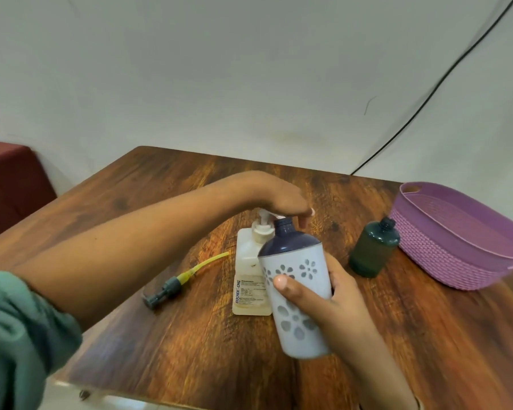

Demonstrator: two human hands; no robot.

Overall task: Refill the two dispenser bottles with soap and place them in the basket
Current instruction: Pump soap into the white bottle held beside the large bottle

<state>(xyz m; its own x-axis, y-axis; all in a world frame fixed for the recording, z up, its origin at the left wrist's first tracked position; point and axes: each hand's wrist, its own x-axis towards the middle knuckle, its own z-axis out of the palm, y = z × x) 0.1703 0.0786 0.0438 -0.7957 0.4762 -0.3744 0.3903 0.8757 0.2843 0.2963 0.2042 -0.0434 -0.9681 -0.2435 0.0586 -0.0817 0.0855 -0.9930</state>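
While I hold it tilted above the wooden table (190, 335):
White bottle: purple-shouldered, flower cut-outs (296, 294), uncapped, grasped in my right hand (335, 303).
Soap source: cream plastic pump bottle (249, 279), my left hand (279, 199) pressing its pump.
Green bottle: dark plastic (373, 250), uncapped, beside purple woven basket (456, 250).
Loose pump: grey, yellow tube (178, 279).

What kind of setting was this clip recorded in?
Probably an ordinary indoor room, a home or small office, not a workshop: a wood-grain table pushed into a corner of plain white walls, a loose black cable down the wall, and a red upholstered seat at left.
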